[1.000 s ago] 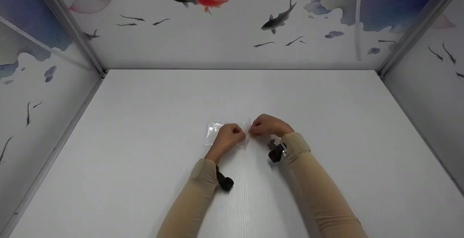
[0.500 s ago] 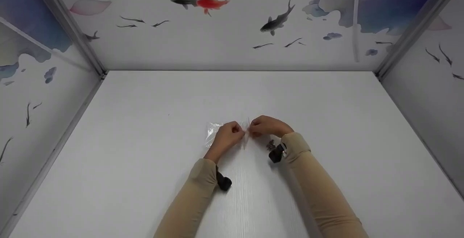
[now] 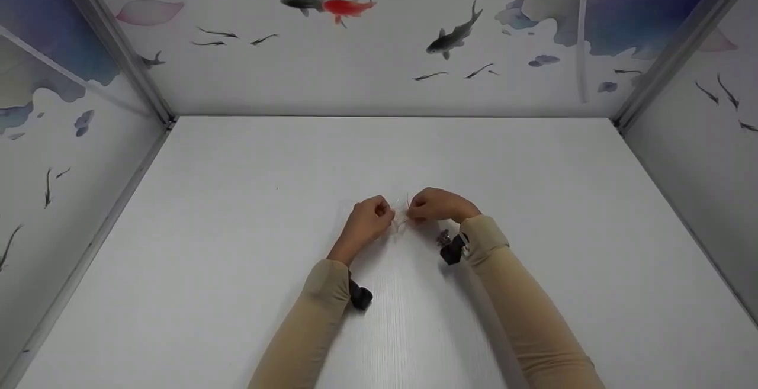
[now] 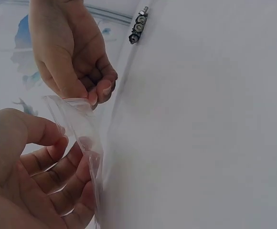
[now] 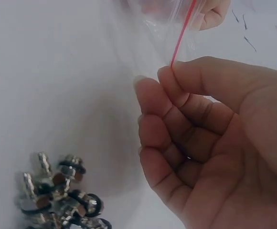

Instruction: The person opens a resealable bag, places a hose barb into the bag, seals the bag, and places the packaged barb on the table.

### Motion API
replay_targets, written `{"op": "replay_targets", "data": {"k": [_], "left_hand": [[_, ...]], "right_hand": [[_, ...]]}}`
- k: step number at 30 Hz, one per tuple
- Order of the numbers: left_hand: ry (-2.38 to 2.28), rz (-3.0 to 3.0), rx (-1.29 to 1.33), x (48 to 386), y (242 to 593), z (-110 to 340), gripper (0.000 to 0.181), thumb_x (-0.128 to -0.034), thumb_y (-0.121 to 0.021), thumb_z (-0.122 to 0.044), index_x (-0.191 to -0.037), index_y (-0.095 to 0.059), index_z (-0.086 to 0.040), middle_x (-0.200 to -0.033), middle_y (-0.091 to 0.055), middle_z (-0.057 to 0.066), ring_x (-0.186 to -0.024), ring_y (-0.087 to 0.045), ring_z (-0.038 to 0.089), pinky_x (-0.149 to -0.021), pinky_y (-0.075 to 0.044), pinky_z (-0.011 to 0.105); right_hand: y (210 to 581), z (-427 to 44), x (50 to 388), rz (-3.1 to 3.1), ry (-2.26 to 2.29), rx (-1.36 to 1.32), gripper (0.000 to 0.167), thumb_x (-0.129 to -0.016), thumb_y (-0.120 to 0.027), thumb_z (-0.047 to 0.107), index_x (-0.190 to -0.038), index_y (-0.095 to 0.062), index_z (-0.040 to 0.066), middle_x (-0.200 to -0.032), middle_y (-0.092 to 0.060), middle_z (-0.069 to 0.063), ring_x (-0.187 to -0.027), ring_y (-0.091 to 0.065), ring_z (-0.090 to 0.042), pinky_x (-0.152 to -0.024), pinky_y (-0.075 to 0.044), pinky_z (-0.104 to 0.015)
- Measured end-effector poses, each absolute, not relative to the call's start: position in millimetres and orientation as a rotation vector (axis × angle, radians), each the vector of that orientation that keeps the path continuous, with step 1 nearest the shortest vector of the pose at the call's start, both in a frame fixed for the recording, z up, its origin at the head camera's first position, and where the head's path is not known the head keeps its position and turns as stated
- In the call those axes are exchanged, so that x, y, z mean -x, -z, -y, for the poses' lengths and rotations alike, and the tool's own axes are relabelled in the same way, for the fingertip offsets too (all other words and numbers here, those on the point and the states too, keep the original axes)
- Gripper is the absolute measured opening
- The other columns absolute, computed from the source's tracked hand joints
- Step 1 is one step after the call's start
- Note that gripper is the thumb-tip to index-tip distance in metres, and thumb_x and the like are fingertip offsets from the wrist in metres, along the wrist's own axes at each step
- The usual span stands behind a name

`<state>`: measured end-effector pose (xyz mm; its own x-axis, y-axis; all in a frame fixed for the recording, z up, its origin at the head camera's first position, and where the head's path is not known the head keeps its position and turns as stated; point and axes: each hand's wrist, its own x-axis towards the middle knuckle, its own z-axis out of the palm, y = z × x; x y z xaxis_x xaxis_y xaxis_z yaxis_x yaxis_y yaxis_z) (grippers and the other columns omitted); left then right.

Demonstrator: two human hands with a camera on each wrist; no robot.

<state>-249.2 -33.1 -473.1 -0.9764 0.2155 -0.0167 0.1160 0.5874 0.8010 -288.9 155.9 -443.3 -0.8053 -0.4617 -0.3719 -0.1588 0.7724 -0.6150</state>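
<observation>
Between both hands stands a clear plastic zip bag [image 4: 76,114], its mouth edge marked by a thin red line [image 5: 183,33]. My left hand [image 3: 368,221] pinches one side of the bag between thumb and index finger, the other fingers lying behind the film. At the mouth, my right hand [image 3: 441,205] pinches the edge by the red line with thumb and fingertips. Beside the right wrist lies a small pile of shiny metal fittings with dark rings [image 5: 67,200], on the table. Most of the bag's body is hard to make out in the head view.
The white table [image 3: 237,294] is bounded by a printed back panel [image 3: 379,63] with fish and by side panels in grey metal frames. A black wrist camera [image 3: 453,251] sits close to the fittings; another black camera [image 3: 360,296] is on the left wrist.
My left hand has shifted slightly left and away from me, and the gap between the hands has widened. The bag's shiny part left of that hand shows less. The right hand has hardly moved.
</observation>
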Motion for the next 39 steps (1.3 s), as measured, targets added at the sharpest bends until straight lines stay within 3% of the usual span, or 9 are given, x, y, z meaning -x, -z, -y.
{"op": "replay_targets", "data": {"k": [24,39], "left_hand": [[-1.376,-2.692,-0.247,249.9,469.4,49.7,0.011,-0.0861,-0.063,-0.015,-0.078,-0.064,-0.008,-0.072,-0.056,-0.001,-0.065,-0.047,0.012,-0.059,-0.039,0.024],[-1.387,-2.714,-0.154,245.9,464.6,54.4,0.011,-0.0828,-0.068,-0.016,-0.078,-0.069,-0.007,-0.075,-0.064,0.002,-0.065,-0.053,0.012,-0.059,-0.043,0.024]], "right_hand": [[430.5,-159.3,286.2,-2.472,0.594,0.598,0.025,-0.097,-0.056,0.021,-0.091,-0.071,0.003,-0.081,-0.067,-0.005,-0.069,-0.049,-0.013,-0.062,-0.04,-0.026],[419.4,-162.6,279.6,-2.517,0.514,0.59,0.024,-0.097,-0.056,0.023,-0.097,-0.071,0.004,-0.086,-0.065,-0.005,-0.074,-0.051,-0.015,-0.065,-0.041,-0.028]]}}
